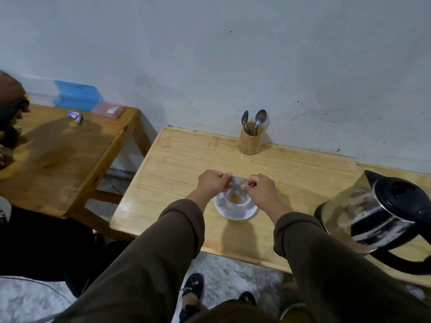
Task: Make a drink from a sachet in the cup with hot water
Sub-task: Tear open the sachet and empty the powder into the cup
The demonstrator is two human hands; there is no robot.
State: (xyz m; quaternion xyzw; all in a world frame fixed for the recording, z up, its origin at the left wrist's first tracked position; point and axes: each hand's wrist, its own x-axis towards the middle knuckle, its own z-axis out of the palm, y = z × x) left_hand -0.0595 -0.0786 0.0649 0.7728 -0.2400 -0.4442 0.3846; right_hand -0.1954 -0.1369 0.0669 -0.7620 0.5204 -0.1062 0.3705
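Note:
A white cup stands on a white saucer near the front of the light wooden table. Orange powder lies in the bottom of the cup. Directly above the cup I hold a small silvery sachet stretched between both hands. My left hand pinches its left end and my right hand pinches its right end. A glass electric kettle with a black lid and handle stands at the table's right edge.
A wooden holder with two spoons stands at the back by the wall. A second, darker table to the left carries blue and pink boxes and small packets. Another person sits at the far left.

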